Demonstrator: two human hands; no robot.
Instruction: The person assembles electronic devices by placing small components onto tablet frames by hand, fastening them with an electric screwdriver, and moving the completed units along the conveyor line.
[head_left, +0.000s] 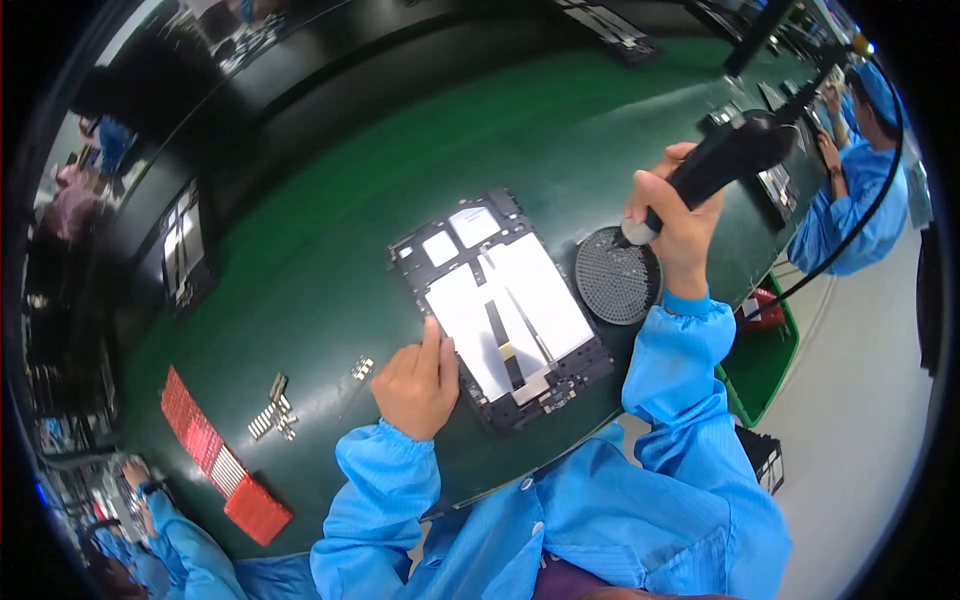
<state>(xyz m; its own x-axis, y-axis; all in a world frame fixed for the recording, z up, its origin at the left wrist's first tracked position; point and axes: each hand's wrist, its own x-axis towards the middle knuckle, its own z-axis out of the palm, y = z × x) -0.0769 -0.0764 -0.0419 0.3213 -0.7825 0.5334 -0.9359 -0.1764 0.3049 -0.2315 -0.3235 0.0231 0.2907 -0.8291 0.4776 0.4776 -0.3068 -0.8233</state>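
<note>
My right hand (680, 215) is wrapped round a black electric screwdriver (725, 160), held at a slant. Its lower end points down at a round grey screw tray (612, 285) full of small holes; the bit's exact contact cannot be made out. Left of the tray lies an opened tablet-like device (555, 310) with a black frame, white panels and a dark ribbon strip down its middle. My left hand (415, 385) is at the device's left edge, index finger stretched out along it and thumb apart, the other fingers curled.
Small metal parts (275, 415) and a red strip holder (205, 440) lie on the green table (320, 270) at left. More devices stand at far left (182, 245) and right. A green bin (765, 370) sits below the right edge. The screwdriver's cable (870, 215) hangs at right, near a co-worker (860, 180).
</note>
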